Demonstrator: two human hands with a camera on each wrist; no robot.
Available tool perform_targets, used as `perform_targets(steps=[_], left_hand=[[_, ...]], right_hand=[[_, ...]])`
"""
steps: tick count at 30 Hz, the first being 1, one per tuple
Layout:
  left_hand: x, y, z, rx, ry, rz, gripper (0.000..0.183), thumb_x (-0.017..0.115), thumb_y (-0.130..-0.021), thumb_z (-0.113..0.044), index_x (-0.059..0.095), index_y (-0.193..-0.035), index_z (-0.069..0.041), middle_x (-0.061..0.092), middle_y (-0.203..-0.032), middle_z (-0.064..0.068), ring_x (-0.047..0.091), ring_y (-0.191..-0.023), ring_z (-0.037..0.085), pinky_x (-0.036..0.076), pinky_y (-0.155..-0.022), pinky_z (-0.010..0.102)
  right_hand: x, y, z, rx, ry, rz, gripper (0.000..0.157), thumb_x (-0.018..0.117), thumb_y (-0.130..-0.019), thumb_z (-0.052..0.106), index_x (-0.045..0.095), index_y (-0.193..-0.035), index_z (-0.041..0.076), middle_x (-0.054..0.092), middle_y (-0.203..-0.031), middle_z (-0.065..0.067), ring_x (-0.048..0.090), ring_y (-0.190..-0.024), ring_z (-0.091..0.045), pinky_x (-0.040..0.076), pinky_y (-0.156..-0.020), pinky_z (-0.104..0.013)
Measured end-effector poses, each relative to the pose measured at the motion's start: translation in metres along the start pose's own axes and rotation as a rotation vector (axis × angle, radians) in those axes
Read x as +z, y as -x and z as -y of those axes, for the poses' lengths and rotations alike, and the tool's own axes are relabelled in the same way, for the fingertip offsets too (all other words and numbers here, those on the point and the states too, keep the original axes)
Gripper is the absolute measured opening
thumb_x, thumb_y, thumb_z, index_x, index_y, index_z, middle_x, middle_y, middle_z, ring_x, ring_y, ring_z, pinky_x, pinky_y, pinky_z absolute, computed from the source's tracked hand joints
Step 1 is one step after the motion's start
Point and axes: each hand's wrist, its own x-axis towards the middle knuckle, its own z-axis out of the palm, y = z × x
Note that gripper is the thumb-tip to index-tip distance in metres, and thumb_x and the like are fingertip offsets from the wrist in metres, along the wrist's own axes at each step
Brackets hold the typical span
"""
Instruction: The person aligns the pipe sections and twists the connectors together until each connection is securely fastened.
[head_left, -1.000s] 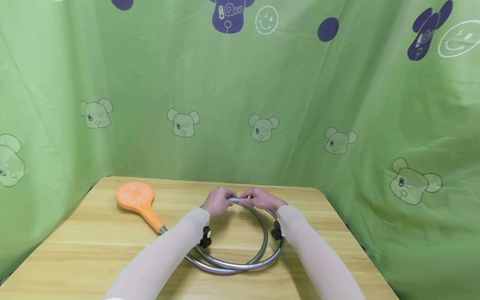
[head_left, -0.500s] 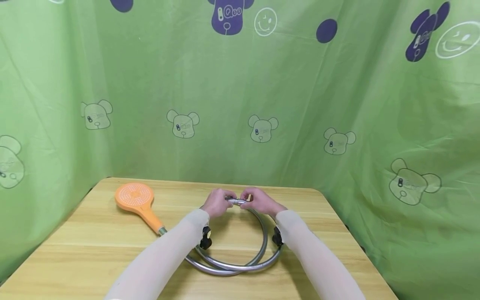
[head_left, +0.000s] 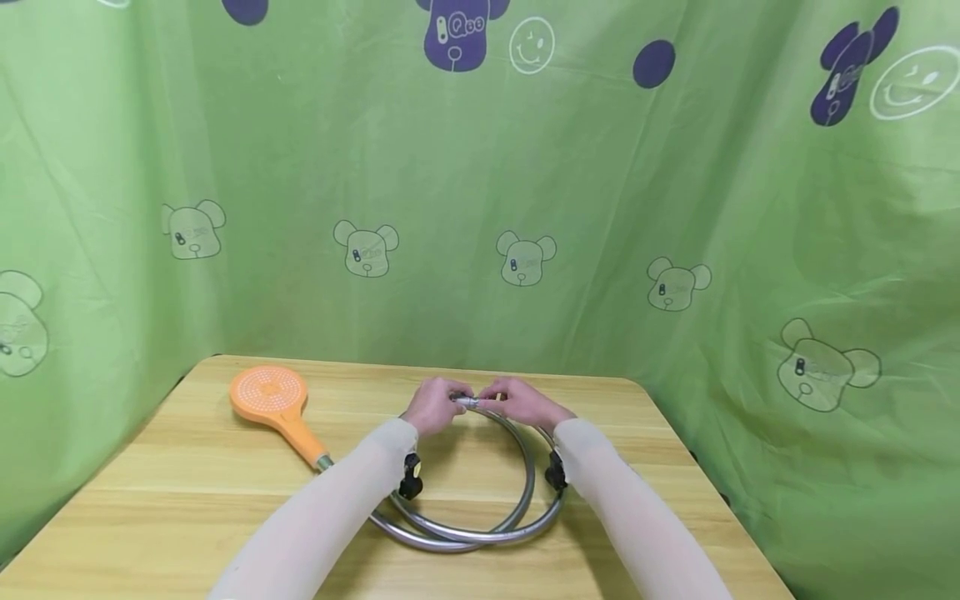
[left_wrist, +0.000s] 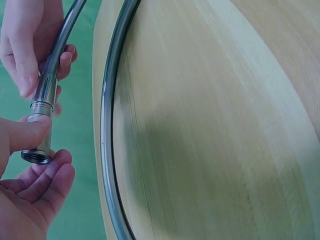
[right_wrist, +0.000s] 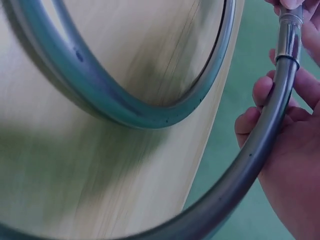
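Observation:
Both hands meet over the far half of the table at the end of a grey metal shower hose (head_left: 529, 483). My left hand (head_left: 435, 406) pinches a silver threaded connector (left_wrist: 39, 155) between thumb and fingers, its hollow threaded mouth facing out in the left wrist view. My right hand (head_left: 522, 402) grips the hose end around its smooth metal sleeve (left_wrist: 46, 89), right beside the connector. A strip of thread shows between sleeve and connector. An orange shower head (head_left: 268, 390) lies face up at the left, fixed to the hose's other end, which passes under the left forearm.
The hose lies in overlapping loops on the wooden table (head_left: 187, 500), between the forearms. A green curtain (head_left: 450, 317) with bear prints hangs behind and beside the table. Each wrist carries a small black camera (head_left: 411, 477).
My right fingers slid a little right along the hose end, then came back left against the connector. The left hand, hose loops and shower head stay in place.

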Motion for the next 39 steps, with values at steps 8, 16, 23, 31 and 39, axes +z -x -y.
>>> perform_targets(steps=[8, 16, 23, 31, 39], left_hand=[[0.0, 0.0, 0.0, -0.005, 0.015, 0.002, 0.026, 0.076, -0.086, -0.005, 0.078, -0.109, -0.017, 0.076, -0.104, 0.002, 0.063, -0.083, 0.013, 0.053, -0.071, 0.027], [-0.001, 0.0, -0.001, -0.018, 0.017, 0.003, 0.025, 0.077, -0.086, -0.006, 0.078, -0.107, -0.019, 0.076, -0.102, 0.002, 0.062, -0.083, 0.013, 0.052, -0.069, 0.028], [0.0, 0.0, -0.001, 0.004, 0.007, -0.004, 0.026, 0.077, -0.086, -0.006, 0.078, -0.109, -0.017, 0.076, -0.103, 0.002, 0.064, -0.086, 0.013, 0.054, -0.074, 0.028], [0.0, 0.0, -0.001, 0.001, 0.019, -0.005, 0.025, 0.077, -0.086, -0.005, 0.078, -0.108, -0.017, 0.076, -0.103, 0.002, 0.063, -0.086, 0.014, 0.053, -0.072, 0.029], [0.002, -0.001, 0.002, -0.001, 0.028, -0.007, 0.025, 0.077, -0.085, -0.006, 0.078, -0.107, -0.018, 0.076, -0.103, 0.002, 0.064, -0.086, 0.013, 0.054, -0.073, 0.029]], right_hand=[[0.002, -0.002, -0.002, -0.017, -0.076, -0.005, 0.011, 0.075, -0.09, 0.014, 0.068, -0.098, 0.011, 0.062, -0.096, -0.004, 0.052, -0.081, -0.018, 0.045, -0.071, -0.029], [-0.004, 0.001, 0.002, 0.02, -0.026, 0.036, 0.024, 0.063, -0.1, 0.026, 0.077, -0.109, 0.008, 0.063, -0.099, -0.005, 0.054, -0.085, -0.019, 0.047, -0.072, -0.031], [-0.001, 0.0, 0.004, 0.007, -0.067, 0.016, 0.015, 0.074, -0.092, 0.018, 0.069, -0.104, 0.011, 0.063, -0.098, -0.008, 0.053, -0.083, -0.019, 0.044, -0.073, -0.03], [-0.006, 0.001, 0.006, 0.006, -0.001, 0.059, 0.024, 0.064, -0.099, 0.027, 0.075, -0.107, 0.007, 0.064, -0.104, -0.006, 0.055, -0.086, -0.019, 0.046, -0.073, -0.031], [-0.006, 0.001, 0.006, 0.033, -0.03, 0.068, 0.021, 0.068, -0.097, 0.026, 0.07, -0.111, 0.011, 0.064, -0.103, -0.008, 0.058, -0.088, -0.028, 0.046, -0.071, -0.029]])
